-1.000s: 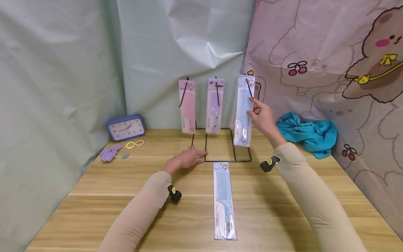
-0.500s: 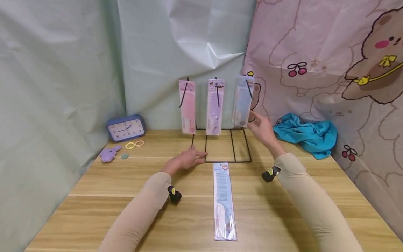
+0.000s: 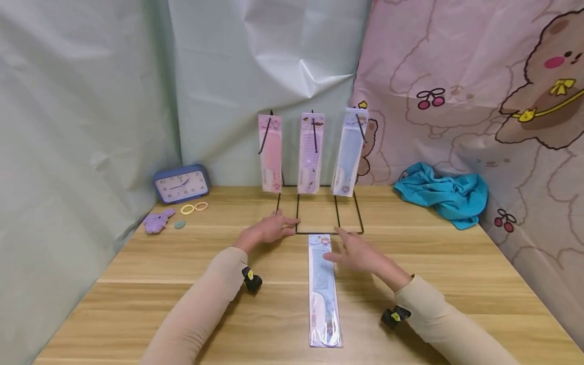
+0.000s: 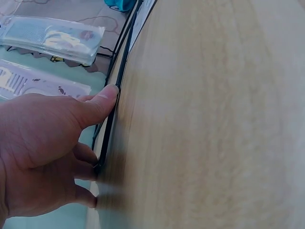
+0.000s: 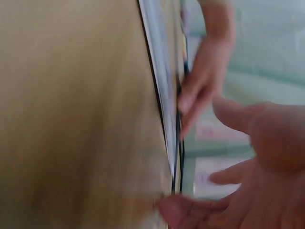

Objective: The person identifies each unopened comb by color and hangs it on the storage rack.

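Three packaged combs hang on the wire rack (image 3: 328,230) at the far middle of the tabletop (image 3: 456,263): a pink comb (image 3: 270,153) on the left hook, a purple comb (image 3: 310,153) in the middle and a pale blue comb (image 3: 349,152) on the right. Each sits in its own clear sleeve, and the print on the sleeves is too small to read. A fourth, the flat comb (image 3: 324,289), lies in its sleeve on the tabletop just near of the rack's base, its toothed end toward the rack.

The left hand (image 3: 269,230) rests on the tabletop at the rack's left base corner; in the left wrist view its thumb lies along the black wire while the fingers curl loosely under, touching the wire. The right hand (image 3: 360,253) hovers over the far end of the flat comb with its fingers spread wide and holding nothing; whether a fingertip touches the sleeve cannot be told. The right wrist view is blurred, showing only the sleeve's edge, the wire and both hands.

At the far left stand a blue clock (image 3: 181,184), two hair rings (image 3: 193,208), a purple plush (image 3: 157,221) and a small teal disc (image 3: 180,224). A teal cloth (image 3: 442,195) lies crumpled at the far right, against the cartoon-print backdrop.
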`<state>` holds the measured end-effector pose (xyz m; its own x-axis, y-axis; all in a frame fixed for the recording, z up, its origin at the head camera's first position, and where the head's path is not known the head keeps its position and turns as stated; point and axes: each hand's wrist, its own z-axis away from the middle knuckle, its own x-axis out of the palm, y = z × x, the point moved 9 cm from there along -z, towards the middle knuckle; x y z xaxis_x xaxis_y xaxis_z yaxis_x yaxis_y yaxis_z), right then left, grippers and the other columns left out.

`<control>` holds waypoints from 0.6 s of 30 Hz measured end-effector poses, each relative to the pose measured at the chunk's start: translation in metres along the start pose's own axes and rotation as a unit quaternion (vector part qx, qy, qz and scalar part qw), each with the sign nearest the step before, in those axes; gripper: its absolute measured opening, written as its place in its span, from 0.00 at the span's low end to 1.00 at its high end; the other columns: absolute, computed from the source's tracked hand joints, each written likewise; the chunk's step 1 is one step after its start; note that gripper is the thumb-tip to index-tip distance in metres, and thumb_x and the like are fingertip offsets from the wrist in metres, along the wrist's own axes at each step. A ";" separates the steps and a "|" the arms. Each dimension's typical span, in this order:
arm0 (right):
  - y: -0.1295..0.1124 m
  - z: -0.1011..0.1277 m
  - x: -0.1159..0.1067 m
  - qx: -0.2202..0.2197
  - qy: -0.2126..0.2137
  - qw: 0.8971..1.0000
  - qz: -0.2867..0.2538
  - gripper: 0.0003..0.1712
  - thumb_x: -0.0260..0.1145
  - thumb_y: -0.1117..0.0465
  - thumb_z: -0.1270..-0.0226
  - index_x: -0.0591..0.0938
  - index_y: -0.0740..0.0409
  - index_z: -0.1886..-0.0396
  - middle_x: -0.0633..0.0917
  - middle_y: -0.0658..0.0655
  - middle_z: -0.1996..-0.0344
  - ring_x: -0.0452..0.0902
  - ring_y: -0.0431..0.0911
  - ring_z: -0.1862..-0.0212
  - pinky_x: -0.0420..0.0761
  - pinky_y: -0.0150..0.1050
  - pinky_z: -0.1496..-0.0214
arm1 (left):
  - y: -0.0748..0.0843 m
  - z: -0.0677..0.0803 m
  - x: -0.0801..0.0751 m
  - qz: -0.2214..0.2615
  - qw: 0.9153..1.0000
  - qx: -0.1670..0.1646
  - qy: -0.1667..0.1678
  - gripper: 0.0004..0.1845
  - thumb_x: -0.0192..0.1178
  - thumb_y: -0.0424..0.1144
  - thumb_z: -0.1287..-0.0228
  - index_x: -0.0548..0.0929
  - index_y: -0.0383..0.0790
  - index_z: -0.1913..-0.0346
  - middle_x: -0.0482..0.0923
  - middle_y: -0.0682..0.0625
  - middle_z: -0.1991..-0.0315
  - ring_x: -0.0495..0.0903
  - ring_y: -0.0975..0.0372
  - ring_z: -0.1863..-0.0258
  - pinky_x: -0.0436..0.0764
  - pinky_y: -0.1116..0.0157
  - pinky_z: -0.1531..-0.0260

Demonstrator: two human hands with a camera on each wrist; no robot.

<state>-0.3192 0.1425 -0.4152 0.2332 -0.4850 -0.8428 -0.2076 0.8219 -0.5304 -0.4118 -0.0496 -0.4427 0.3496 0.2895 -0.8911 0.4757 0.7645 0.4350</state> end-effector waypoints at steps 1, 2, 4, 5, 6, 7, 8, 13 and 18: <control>-0.005 0.003 0.007 0.001 -0.011 1.000 0.025 0.57 0.66 0.36 0.34 0.53 0.66 0.21 0.71 0.79 0.37 0.69 0.68 0.36 0.74 0.61 0.38 | 0.001 0.000 -0.001 0.001 1.000 0.002 0.000 0.26 0.52 0.49 0.23 0.69 0.51 0.26 0.45 0.25 0.25 0.42 0.32 0.26 0.47 0.32 0.32; -0.010 0.005 0.013 0.002 -0.017 0.999 0.048 0.60 0.65 0.33 0.36 0.52 0.66 0.21 0.70 0.80 0.37 0.67 0.68 0.34 0.73 0.62 0.37 | 0.001 0.000 -0.002 0.000 1.000 0.005 0.001 0.26 0.52 0.49 0.23 0.69 0.51 0.26 0.46 0.25 0.25 0.43 0.32 0.26 0.47 0.32 0.32; -0.020 0.007 0.020 -0.001 -0.017 0.996 0.086 0.64 0.66 0.29 0.40 0.52 0.68 0.22 0.70 0.81 0.37 0.65 0.69 0.33 0.72 0.62 0.36 | 0.002 -0.001 -0.002 0.000 1.000 0.010 0.002 0.26 0.52 0.49 0.23 0.69 0.51 0.26 0.46 0.26 0.26 0.43 0.32 0.26 0.47 0.31 0.33; -0.023 0.007 0.023 0.000 -0.016 0.994 0.104 0.67 0.66 0.27 0.43 0.52 0.69 0.22 0.70 0.82 0.38 0.66 0.70 0.34 0.73 0.61 0.37 | 0.002 -0.001 -0.001 0.000 1.000 0.013 0.003 0.26 0.52 0.50 0.23 0.69 0.51 0.26 0.46 0.25 0.26 0.43 0.31 0.26 0.47 0.31 0.33; -0.026 0.007 0.025 0.000 -0.016 0.993 0.117 0.69 0.68 0.27 0.45 0.52 0.70 0.22 0.70 0.82 0.38 0.67 0.70 0.35 0.73 0.61 0.37 | 0.002 -0.001 -0.001 0.001 1.000 0.013 0.002 0.26 0.52 0.50 0.23 0.69 0.51 0.26 0.46 0.25 0.25 0.43 0.32 0.26 0.47 0.31 0.33; -0.028 0.007 0.027 0.000 -0.016 0.992 0.123 0.70 0.70 0.27 0.47 0.52 0.71 0.23 0.69 0.82 0.38 0.66 0.70 0.35 0.73 0.61 0.37 | 0.001 -0.001 0.000 0.002 1.000 0.012 0.001 0.26 0.53 0.50 0.23 0.69 0.51 0.26 0.45 0.25 0.26 0.43 0.32 0.26 0.47 0.31 0.33; -0.030 0.006 0.030 0.000 -0.018 0.992 0.128 0.71 0.73 0.28 0.50 0.53 0.71 0.23 0.69 0.82 0.38 0.66 0.71 0.35 0.73 0.61 0.37 | 0.000 -0.001 0.001 0.002 1.000 0.010 0.000 0.26 0.53 0.50 0.23 0.69 0.52 0.26 0.44 0.24 0.26 0.43 0.32 0.26 0.47 0.31 0.33; -0.027 0.009 0.034 0.005 -0.044 0.994 0.095 0.73 0.86 0.45 0.60 0.53 0.74 0.25 0.70 0.80 0.38 0.67 0.69 0.36 0.73 0.59 0.35 | -0.003 -0.001 0.004 0.005 1.000 0.000 -0.002 0.27 0.53 0.51 0.23 0.69 0.53 0.26 0.40 0.23 0.26 0.42 0.32 0.26 0.45 0.32 0.33; -0.020 0.016 0.030 0.001 -0.065 0.998 0.017 0.69 0.86 0.63 0.61 0.52 0.73 0.24 0.73 0.76 0.40 0.78 0.64 0.46 0.81 0.54 0.45 | -0.005 -0.001 0.003 0.000 1.000 -0.005 0.000 0.26 0.53 0.51 0.23 0.69 0.54 0.26 0.41 0.23 0.26 0.42 0.32 0.26 0.46 0.33 0.32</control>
<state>-0.2932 0.1160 -0.4283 0.3473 -0.4141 -0.8413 -0.2149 0.8382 -0.5013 -0.4136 -0.0519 -0.4476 0.3506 0.2896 -0.8906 0.4676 0.7698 0.4344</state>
